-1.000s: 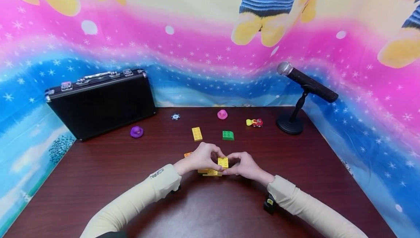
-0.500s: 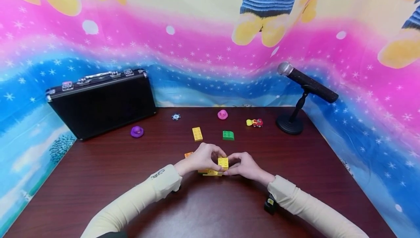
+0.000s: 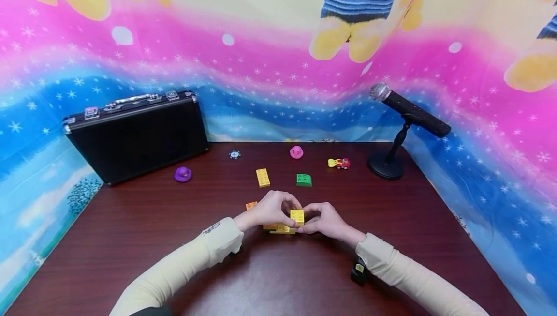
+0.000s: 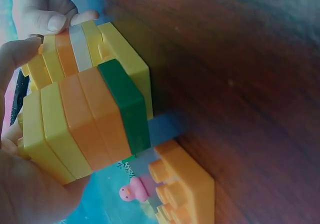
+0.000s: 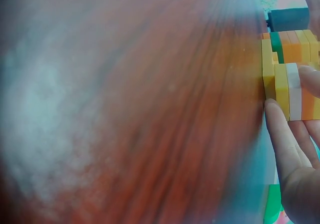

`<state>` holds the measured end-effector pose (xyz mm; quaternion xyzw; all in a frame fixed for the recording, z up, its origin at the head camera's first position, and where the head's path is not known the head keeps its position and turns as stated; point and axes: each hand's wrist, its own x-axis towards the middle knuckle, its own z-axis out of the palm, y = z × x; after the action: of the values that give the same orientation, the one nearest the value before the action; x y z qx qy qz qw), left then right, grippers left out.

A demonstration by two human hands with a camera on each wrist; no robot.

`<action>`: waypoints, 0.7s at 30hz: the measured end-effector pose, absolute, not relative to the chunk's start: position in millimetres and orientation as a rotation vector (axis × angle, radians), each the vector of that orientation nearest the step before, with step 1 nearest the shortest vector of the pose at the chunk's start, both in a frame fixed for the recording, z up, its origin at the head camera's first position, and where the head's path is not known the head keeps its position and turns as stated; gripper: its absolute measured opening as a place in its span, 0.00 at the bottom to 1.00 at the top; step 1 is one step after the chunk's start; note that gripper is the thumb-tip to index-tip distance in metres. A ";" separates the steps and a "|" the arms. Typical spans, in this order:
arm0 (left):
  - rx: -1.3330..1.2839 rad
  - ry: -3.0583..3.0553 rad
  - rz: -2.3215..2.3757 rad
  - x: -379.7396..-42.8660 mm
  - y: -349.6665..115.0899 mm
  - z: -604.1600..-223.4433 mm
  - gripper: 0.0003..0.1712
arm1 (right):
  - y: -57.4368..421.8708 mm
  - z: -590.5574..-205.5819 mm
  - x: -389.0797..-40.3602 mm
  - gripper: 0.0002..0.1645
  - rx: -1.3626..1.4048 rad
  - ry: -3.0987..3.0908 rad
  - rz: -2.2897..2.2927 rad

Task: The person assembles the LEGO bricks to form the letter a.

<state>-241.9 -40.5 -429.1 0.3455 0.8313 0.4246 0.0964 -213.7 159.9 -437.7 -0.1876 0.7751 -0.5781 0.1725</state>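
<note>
Holding nearly still, the left hand (image 3: 271, 208) and right hand (image 3: 327, 220) are pinching the stacked blocks (image 4: 86, 121) well in from the desk's (image 3: 113, 238) far edge, the work seemingly pausing.

Black case (image 3: 139, 144) with silver handle and corners stood on edge at back left of tabletop (image 3: 87, 243). Purple toy (image 3: 183, 174) set in front of it, near right end. Patterned round chip (image 3: 235, 155) laid just right of case. Pink duck (image 3: 297, 152) placed near back edge; red-and-yellow toy vehicle (image 3: 339, 163) parked to its right. Black microphone (image 3: 417, 115), silver head raised, held tilted by round-based stand (image 3: 386, 166). Printed backdrop (image 3: 270, 88), sprinkled with snowflakes over pink and blue, hung behind.
</note>
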 end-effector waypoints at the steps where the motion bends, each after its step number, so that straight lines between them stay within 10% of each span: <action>1: 1.021 2.458 1.264 -241.9 -40.5 -429.4 0.18 | 160.7 -441.1 -215.5 0.20 -0.532 2.196 -1.645; 21: 1.038 2.540 1.131 -241.1 -40.0 -424.9 0.21 | 159.5 -441.0 -216.1 0.19 -0.566 2.192 -1.658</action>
<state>-241.1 -40.0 -424.9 0.3483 0.8526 0.3798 0.0868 -216.1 159.5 -441.0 -0.1988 0.7701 -0.5826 0.1672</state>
